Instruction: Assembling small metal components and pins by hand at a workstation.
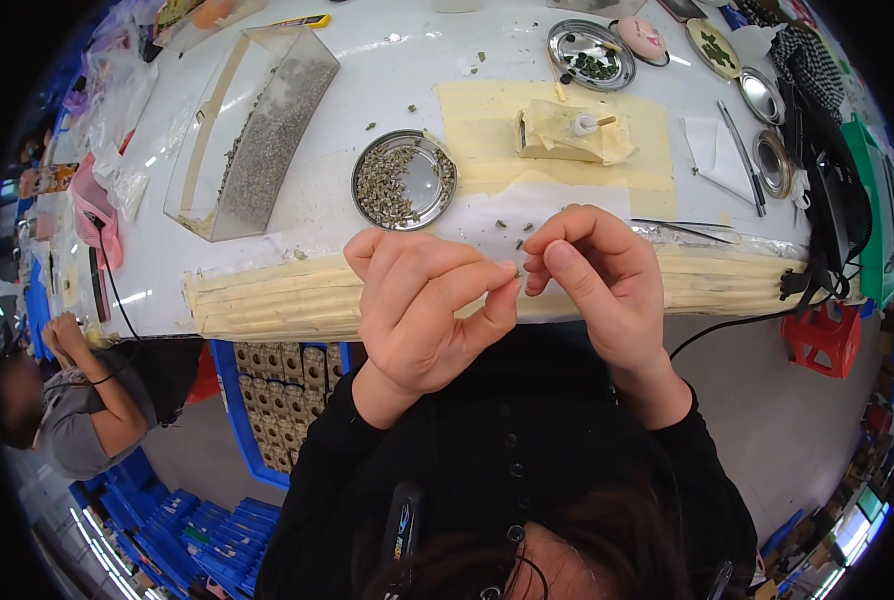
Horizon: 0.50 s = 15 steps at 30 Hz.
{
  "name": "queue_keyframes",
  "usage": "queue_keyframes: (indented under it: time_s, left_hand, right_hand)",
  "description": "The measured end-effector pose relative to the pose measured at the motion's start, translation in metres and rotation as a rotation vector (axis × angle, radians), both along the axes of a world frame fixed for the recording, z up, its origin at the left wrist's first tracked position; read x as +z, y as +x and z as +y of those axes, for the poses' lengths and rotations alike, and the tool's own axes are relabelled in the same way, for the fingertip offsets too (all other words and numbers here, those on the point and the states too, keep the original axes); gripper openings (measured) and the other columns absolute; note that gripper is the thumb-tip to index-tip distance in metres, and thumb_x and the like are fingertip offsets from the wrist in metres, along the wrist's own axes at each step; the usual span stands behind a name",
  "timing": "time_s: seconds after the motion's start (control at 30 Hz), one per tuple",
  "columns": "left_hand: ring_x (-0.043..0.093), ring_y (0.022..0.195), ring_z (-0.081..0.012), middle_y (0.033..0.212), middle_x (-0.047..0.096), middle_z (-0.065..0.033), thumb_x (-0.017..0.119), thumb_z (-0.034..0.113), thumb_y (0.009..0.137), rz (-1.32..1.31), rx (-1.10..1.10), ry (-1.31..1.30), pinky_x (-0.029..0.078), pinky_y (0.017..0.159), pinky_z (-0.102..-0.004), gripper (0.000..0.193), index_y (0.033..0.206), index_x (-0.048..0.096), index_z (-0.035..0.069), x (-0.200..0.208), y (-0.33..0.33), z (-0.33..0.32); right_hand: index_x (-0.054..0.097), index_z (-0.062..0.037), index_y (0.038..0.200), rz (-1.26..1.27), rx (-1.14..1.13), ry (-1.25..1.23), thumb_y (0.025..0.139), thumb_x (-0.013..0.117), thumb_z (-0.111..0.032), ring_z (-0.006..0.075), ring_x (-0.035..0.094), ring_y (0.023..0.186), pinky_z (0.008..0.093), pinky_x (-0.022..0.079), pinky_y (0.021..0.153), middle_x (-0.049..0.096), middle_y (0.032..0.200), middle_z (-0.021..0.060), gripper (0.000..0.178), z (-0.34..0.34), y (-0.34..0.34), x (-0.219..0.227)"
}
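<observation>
My left hand (429, 305) is above the table's near edge, its thumb and forefinger pinched on a tiny metal part (517, 274). Close by on the right is my right hand (607, 285), its fingers curled in and its thumb lying over them; whatever it may hold is hidden. The two sets of fingertips nearly meet. A few small metal parts (501, 225) lie on the white sheet just beyond. Farther off to the left, a round steel dish (441, 180) contains many more small metal parts (385, 188).
A clear tray (193, 150) of small parts stands at left. A taped block (557, 145) sits at back right. Beyond it is a steel plate (565, 40) with dark green pieces. Tweezers (682, 229) lie at right. A blue crate (235, 400) stands below; another person (97, 400) sits left.
</observation>
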<state>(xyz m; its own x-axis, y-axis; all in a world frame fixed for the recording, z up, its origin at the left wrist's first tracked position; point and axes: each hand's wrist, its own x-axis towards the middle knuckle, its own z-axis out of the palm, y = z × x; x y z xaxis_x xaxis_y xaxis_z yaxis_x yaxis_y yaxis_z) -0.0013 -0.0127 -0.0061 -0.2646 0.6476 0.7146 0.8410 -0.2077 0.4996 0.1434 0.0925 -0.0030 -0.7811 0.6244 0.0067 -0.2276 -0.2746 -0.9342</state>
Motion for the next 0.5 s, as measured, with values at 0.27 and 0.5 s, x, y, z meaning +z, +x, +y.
queue_keyframes:
  time_s: [0.27,0.5]
  left_hand:
    - [0.056,0.070,-0.0162,0.079,0.062,0.0023,0.080,0.007,0.064,-0.018,-0.004,0.014,0.035,0.072,-0.0304,0.023,0.083,0.067,0.013,-0.0019,0.0004,0.0006]
    - [0.055,0.071,-0.0169,0.077,0.061,0.0009,0.078,0.003,0.064,-0.079,-0.039,-0.064,0.033,0.072,-0.0311,0.022,0.082,0.068,0.011,-0.0040,-0.0058,0.0021]
  right_hand:
    - [0.062,0.0026,0.101,-0.047,0.046,0.036,0.092,0.062,-0.005,0.0065,0.060,0.078,0.0211,0.049,0.073,0.064,0.091,0.0036,0.012,-0.0019,0.0008,0.0016]
    - [0.062,0.0036,0.099,-0.049,-0.036,0.084,0.092,0.061,-0.005,0.0078,0.060,0.079,0.0218,0.049,0.073,0.064,0.092,0.0047,0.011,0.0014,0.0018,0.0013]
